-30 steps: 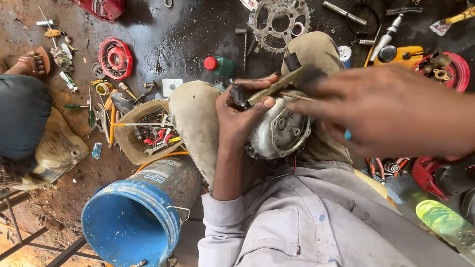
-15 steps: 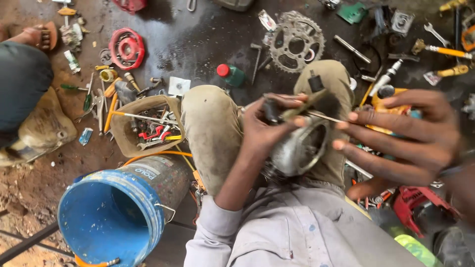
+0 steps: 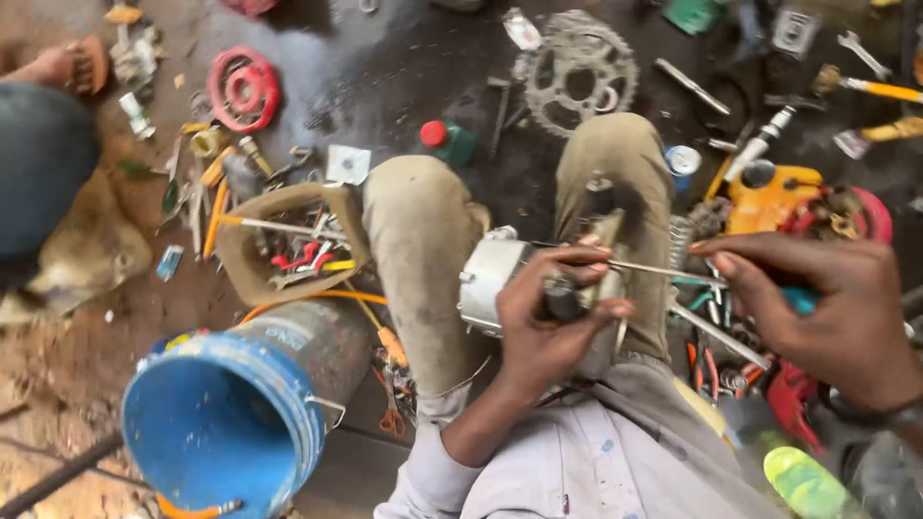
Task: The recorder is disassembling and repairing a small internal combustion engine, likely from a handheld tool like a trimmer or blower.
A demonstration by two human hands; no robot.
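The left hand (image 3: pixel 553 322) is clenched on a small dark part (image 3: pixel 561 300), thumb and fingers wrapped round it, and it presses that part against the top of a round grey metal housing (image 3: pixel 490 279) that rests between the person's 2 knees. A flat, pale tool blade (image 3: pixel 608 231) sticks up out of the same fist, tilted away toward the right knee.

The right hand (image 3: pixel 827 308) sits to the right of the housing, well clear of it, fingers curled. It appears to pinch the near end of a thin metal rod (image 3: pixel 663 272), though the contact point is blurred and I cannot tell how firmly it grasps. A turquoise bit (image 3: pixel 800 300) shows under the fingers; what it is, I cannot tell.

The rod is the relation that matters. Its long axis runs nearly level, left to right, from the right fingertips across to the left fist, where its far tip meets the dark part just above the thumb. So the housing and the dark part lie to the left of the right hand, along the rod's line, while the left hand is already on them and is by far the nearer.

Around them: a blue bucket (image 3: pixel 216 432) by the left knee, a tan tray (image 3: pixel 279 240) of small tools beside it, and a sprocket (image 3: pixel 577 72) on the dark ground beyond the knees.
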